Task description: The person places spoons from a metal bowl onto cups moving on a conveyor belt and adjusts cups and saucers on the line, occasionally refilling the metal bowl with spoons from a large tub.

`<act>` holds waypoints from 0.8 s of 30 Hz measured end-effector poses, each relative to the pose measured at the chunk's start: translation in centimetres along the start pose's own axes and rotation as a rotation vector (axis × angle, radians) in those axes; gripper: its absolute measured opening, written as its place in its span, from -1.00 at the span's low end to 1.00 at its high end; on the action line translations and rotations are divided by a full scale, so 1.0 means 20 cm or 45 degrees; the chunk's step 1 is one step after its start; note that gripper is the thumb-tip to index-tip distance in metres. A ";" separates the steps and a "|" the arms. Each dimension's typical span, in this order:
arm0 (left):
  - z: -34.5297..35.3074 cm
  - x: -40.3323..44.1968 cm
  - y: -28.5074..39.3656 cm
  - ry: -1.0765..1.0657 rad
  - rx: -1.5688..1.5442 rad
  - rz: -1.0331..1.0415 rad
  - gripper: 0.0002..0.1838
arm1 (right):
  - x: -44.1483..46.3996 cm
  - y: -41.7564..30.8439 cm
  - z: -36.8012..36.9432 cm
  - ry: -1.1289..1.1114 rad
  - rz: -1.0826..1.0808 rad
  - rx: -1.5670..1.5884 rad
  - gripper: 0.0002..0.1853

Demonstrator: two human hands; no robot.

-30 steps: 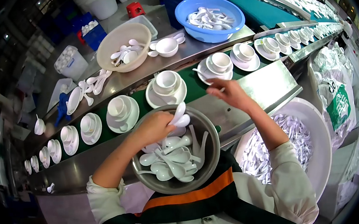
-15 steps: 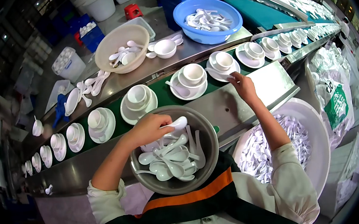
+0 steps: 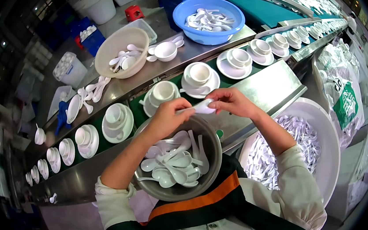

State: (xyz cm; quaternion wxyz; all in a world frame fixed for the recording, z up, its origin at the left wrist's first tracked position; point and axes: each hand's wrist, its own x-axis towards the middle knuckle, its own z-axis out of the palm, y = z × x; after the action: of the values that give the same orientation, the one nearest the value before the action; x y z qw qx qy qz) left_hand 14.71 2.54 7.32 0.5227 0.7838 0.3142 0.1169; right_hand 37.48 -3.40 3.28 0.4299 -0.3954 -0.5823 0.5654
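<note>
A white spoon (image 3: 204, 107) is held between both hands above the grey basin. My left hand (image 3: 171, 115) pinches its handle end, and my right hand (image 3: 232, 102) has fingers closed at the bowl end. Below them the grey basin (image 3: 217, 156) holds a heap of white spoons (image 3: 177, 162). Just beyond the hands, the green conveyor belt (image 3: 137, 107) carries white saucers stacked with bowls and cups. The nearest cup set (image 3: 163, 92) is partly covered by my left hand, and another set (image 3: 199, 76) stands behind the held spoon.
A large pale tub (image 3: 333, 154) of wrapped spoons stands at my right. Across the belt are a blue basin (image 3: 212, 36) of spoons, a cream basin (image 3: 102, 47) and a small bowl (image 3: 165, 51). A metal ledge (image 3: 253, 95) borders the belt; a plastic sack (image 3: 340, 86) is far right.
My right hand has left a saucer on the belt and come to the spoon. My left hand has lifted that spoon up and right from over the basin. Cup sets have shifted left.
</note>
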 end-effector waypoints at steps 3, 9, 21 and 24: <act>0.00 -0.04 -0.08 0.520 0.282 0.184 -0.75 | 0.00 0.09 -0.12 0.439 -0.064 -0.200 -0.77; 0.11 -0.16 -0.28 -0.187 0.986 -0.195 -0.68 | 0.09 0.43 -0.33 0.851 -0.044 -1.599 -0.83; -0.08 -0.15 0.09 0.005 0.541 -0.062 -0.78 | 0.04 -0.10 0.20 0.087 -0.372 -0.753 -0.61; -0.06 -0.13 0.12 -0.021 0.248 0.050 -0.77 | 0.04 -0.11 0.22 -0.032 -0.489 -0.884 -0.65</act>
State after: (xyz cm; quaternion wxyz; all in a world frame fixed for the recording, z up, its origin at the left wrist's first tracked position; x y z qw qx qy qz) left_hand 13.02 1.20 10.38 0.4443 0.8378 0.3044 0.0898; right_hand 33.17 -4.17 5.49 0.3614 -0.3943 -0.8074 0.2490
